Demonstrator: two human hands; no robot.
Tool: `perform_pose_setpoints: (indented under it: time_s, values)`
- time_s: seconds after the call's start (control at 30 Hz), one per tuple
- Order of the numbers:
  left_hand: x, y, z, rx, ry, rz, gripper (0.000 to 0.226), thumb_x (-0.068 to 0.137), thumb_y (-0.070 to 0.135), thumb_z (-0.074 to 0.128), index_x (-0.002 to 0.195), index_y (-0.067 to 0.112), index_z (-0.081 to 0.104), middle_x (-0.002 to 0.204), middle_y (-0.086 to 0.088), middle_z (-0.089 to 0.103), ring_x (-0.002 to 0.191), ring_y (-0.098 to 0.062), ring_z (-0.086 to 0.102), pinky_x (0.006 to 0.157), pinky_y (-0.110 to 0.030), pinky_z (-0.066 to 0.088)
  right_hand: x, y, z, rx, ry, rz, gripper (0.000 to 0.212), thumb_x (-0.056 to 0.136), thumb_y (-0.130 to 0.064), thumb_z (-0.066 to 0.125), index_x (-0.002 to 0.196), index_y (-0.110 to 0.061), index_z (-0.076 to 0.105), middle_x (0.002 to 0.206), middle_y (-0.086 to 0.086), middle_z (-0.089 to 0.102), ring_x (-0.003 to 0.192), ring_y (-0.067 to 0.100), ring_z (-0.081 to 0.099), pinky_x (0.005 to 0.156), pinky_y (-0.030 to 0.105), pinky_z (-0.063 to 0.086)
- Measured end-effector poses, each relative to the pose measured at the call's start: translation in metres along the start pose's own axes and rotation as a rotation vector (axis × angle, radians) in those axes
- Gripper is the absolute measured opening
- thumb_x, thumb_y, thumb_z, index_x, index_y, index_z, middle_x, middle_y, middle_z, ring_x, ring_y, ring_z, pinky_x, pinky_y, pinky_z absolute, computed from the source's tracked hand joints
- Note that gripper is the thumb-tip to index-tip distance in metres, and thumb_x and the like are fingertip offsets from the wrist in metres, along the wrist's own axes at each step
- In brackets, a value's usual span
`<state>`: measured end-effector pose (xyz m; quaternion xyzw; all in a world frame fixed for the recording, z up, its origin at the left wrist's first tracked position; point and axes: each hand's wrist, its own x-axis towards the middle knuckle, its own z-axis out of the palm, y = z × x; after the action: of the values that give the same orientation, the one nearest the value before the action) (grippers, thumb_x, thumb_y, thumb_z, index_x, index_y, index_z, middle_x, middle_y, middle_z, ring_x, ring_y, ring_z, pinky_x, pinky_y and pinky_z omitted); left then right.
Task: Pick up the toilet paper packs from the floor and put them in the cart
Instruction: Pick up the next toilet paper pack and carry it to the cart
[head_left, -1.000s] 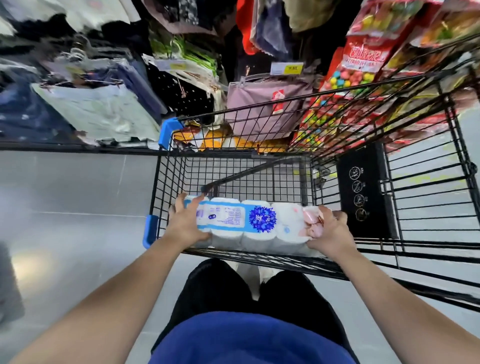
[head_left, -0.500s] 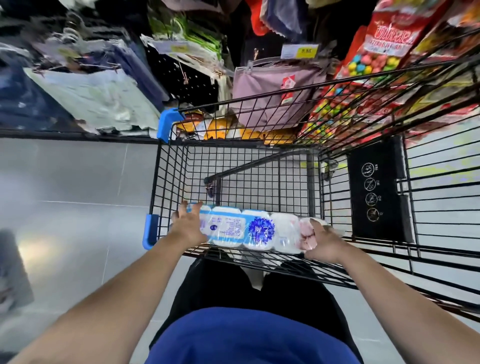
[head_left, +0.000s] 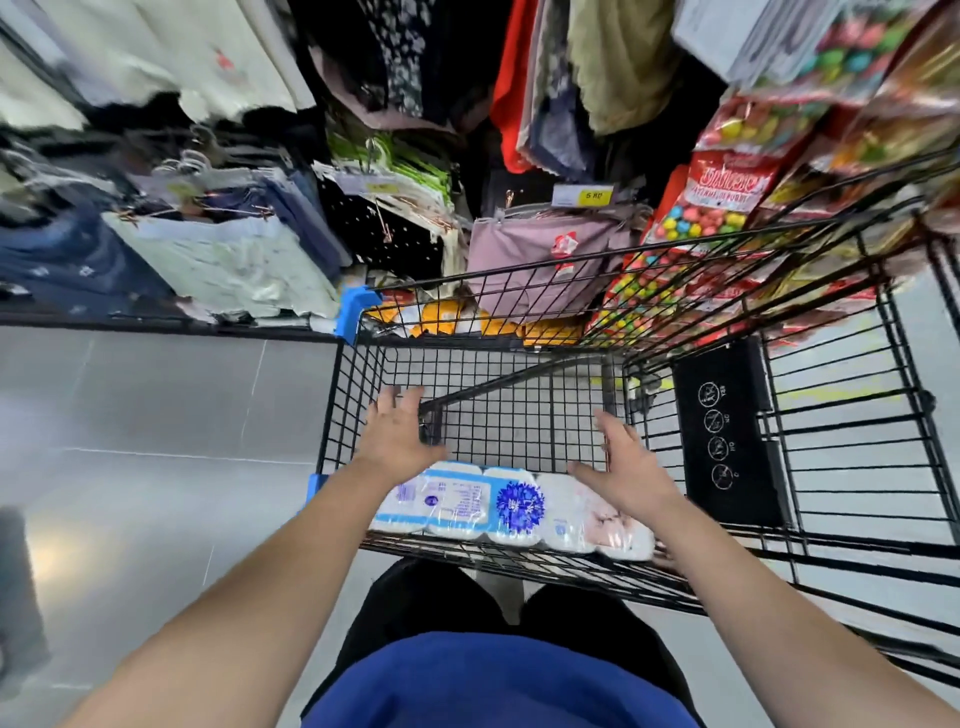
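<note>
Glossy plastic-wrapped toilet paper pack (head_left: 511, 506) is lying in the black wire-grid cart (head_left: 852, 457). Both hands, left (head_left: 397, 434) and right (head_left: 626, 470), are hovering above it, fingers spread, gripping nothing.

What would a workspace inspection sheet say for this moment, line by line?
Surface: grey tiled floor; no packs visible on it.
Job's things: one toilet paper pack lies in the cart, at the basket's near end.
Clutter: black sign panel on the cart's right side.
Hands: left hand and right hand open, fingers spread, over the pack, gripping nothing.
Cables: nothing seen.
Surroundings: hanging clothes ahead and to the left, candy bags ahead to the right, yellow price tag between them.
</note>
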<state>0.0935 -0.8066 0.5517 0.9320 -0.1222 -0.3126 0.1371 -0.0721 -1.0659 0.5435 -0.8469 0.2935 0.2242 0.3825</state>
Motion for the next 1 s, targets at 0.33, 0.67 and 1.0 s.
perform_pose_setpoints:
  time_s: [0.33,0.67,1.0]
  values:
    - [-0.043,0.059,-0.121,-0.309,0.352,0.299,0.087,0.08,0.043,0.077,0.152,0.022,0.033,0.152,-0.006,0.03,0.144,-0.022,0.027,0.12,-0.035,0.024,-0.029,-0.123,-0.099,0.104,0.285,-0.487,0.081,0.088,-0.046,0.072,0.155,-0.032,0.029,0.143,-0.006,0.049,0.125,0.005,0.05,0.109,0.037,0.046]
    - [-0.18,0.042,-0.161,-0.716,0.8,0.227,0.059,0.083,0.057,0.064,0.137,0.043,0.045,0.137,0.018,0.045,0.126,-0.008,0.05,0.098,-0.03,0.048,-0.093,-0.229,-0.117,0.211,0.167,-1.004,0.069,0.087,-0.042,0.073,0.148,-0.03,0.043,0.133,-0.012,0.06,0.127,0.003,0.054,0.113,0.031,0.041]
    - [-0.328,-0.063,-0.13,-0.906,1.201,-0.094,0.056,0.077,0.06,0.068,0.129,0.05,0.05,0.136,0.013,0.053,0.125,-0.005,0.054,0.107,-0.037,0.047,-0.168,-0.315,-0.003,0.174,-0.22,-1.279,0.071,0.082,-0.06,0.071,0.143,-0.032,0.048,0.124,-0.011,0.063,0.12,0.0,0.058,0.107,0.019,0.04]
